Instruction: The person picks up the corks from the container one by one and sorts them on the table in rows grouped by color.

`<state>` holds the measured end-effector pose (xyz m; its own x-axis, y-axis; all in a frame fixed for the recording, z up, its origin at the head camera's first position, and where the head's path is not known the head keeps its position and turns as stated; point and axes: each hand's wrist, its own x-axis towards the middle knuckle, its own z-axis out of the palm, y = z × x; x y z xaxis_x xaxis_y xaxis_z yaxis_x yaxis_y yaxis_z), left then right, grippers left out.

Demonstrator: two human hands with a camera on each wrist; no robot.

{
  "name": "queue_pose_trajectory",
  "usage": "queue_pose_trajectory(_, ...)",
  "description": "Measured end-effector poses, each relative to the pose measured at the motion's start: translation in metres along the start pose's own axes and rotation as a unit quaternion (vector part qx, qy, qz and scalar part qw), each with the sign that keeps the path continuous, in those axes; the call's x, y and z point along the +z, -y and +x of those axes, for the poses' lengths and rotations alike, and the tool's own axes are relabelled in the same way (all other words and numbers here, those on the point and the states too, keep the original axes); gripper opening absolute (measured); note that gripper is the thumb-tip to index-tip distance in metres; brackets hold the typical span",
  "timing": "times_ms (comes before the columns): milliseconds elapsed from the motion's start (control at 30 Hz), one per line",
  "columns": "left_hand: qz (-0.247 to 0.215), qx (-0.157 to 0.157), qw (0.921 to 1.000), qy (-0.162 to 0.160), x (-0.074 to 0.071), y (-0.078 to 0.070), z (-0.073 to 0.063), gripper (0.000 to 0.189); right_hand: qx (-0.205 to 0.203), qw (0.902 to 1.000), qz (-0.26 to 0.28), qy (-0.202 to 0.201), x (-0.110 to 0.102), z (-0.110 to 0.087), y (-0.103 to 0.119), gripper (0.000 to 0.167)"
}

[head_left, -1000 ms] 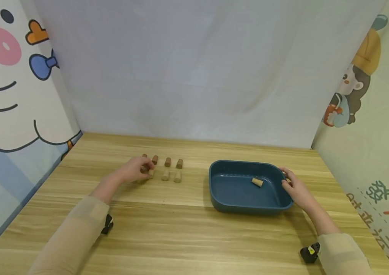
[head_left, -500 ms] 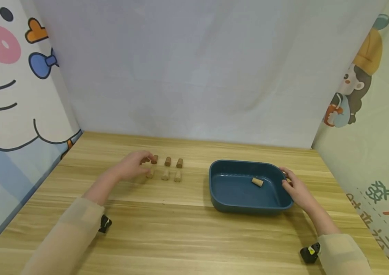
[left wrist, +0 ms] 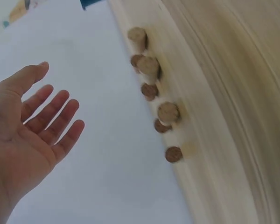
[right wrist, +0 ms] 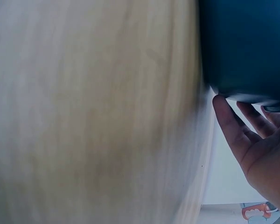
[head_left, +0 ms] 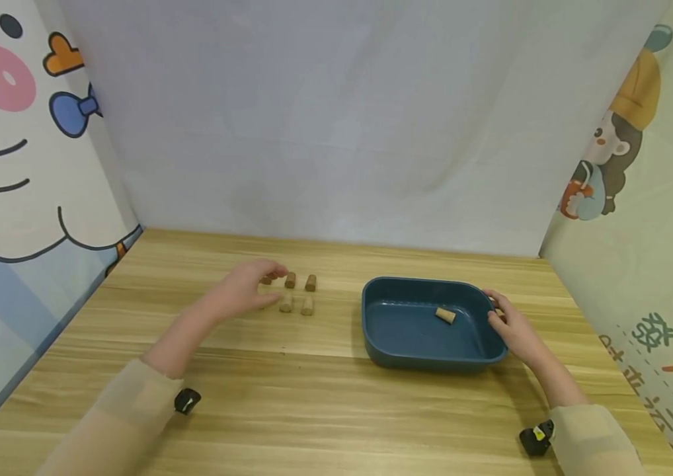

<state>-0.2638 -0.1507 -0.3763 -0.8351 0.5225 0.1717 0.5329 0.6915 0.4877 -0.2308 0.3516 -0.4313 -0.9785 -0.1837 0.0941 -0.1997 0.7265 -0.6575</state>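
My left hand (head_left: 247,285) is spread, thumb apart from the fingers, over the left end of two rows of small corks. It holds nothing; its palm and relaxed fingers show in the left wrist view (left wrist: 42,126). Dark brown corks (head_left: 291,280) form the back row, and light corks (head_left: 307,306) the front row. In the head view the hand partly covers the leftmost ones. At the right, my right hand (head_left: 512,328) grips the rim of a blue basin (head_left: 432,361), with fingers (right wrist: 231,123) against its outer wall. A single light cork (head_left: 445,315) lies inside the basin.
A wooden table (head_left: 313,410) carries everything. A pale curtain (head_left: 336,132) hangs behind its back edge. Printed cloth panels stand at the left (head_left: 15,165) and right (head_left: 640,277).
My left hand first lay at the leftmost corks with fingers bent, then spread and shifted right along the rows. The right hand and the basin have stayed in place.
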Motion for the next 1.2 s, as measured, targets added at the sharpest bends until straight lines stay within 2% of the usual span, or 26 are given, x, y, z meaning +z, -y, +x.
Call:
queue_pose_trajectory(200, -0.002, -0.007, 0.9998, -0.02, 0.003, -0.031, 0.0, 0.046, -0.002, 1.0, -0.003, 0.002, -0.001, 0.0, 0.001, 0.048)
queue_pose_trajectory(433, -0.023, -0.018, 0.9989, -0.036, 0.016, -0.057, 0.007, 0.044, -0.001, 1.0, -0.004, 0.0, -0.001, 0.0, 0.0, 0.048)
queue_pose_trajectory(700, -0.008, 0.005, 0.9976, -0.068, 0.028, -0.083, 0.016, 0.045, 0.002, 1.0, 0.0, 0.004, -0.001, -0.001, 0.001, 0.049)
queue_pose_trajectory(833, -0.033, 0.004, 0.996, -0.084, 0.034, -0.097, 0.021, 0.046, 0.001, 1.0, -0.004, 0.006, -0.001, 0.0, 0.001, 0.048)
queue_pose_trajectory(1033, -0.06, -0.007, 0.9948, -0.082, 0.047, -0.118, 0.032, 0.049, 0.004, 0.9999, -0.007, 0.007, -0.001, 0.001, 0.001, 0.048)
queue_pose_trajectory(1200, -0.078, 0.001, 0.9939, -0.078, 0.059, -0.134, 0.042, 0.049, 0.005, 1.0, -0.006, 0.005, -0.001, 0.0, 0.002, 0.048)
